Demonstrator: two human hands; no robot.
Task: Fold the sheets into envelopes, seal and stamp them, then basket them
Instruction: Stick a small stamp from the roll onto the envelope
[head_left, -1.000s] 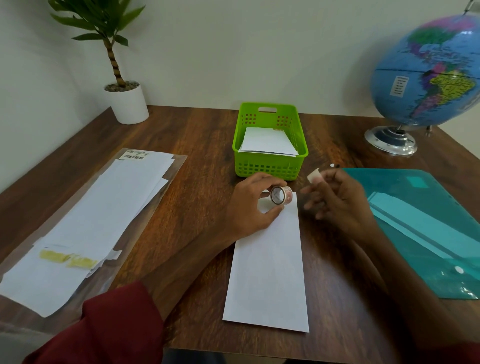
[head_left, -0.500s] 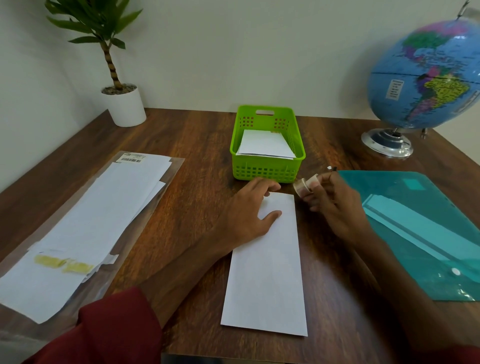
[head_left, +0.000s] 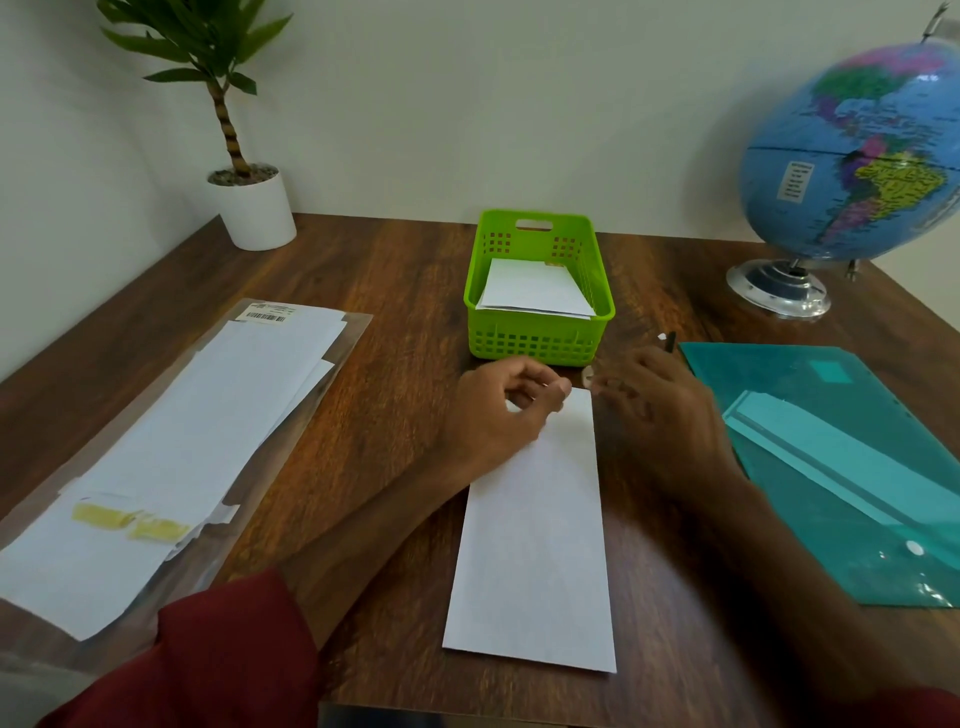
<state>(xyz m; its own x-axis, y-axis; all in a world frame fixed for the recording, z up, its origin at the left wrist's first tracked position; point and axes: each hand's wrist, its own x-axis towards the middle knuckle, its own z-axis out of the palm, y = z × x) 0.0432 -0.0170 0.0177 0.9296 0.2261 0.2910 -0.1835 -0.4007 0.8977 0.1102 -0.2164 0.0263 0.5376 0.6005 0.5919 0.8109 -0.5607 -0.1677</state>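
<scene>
Now left hand (head_left: 498, 410) fingers curled, pinching envelope (head_left: 535, 525) top; right hand (head_left: 660, 410) grasp unclear.

One green basket (head_left: 537, 332), one envelope (head_left: 535, 545) on the table, one globe (head_left: 852, 156), one potted plant (head_left: 244, 182), one teal folder (head_left: 841, 467), two hands.

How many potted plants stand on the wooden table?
1. The green potted plant in a white round pot stands at the far left corner of the brown wooden table, near the wall.

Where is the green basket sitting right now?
In the head view the green basket sits mid-table toward the far edge, just beyond the white envelope and both hands, between the potted plant and the globe.
</scene>
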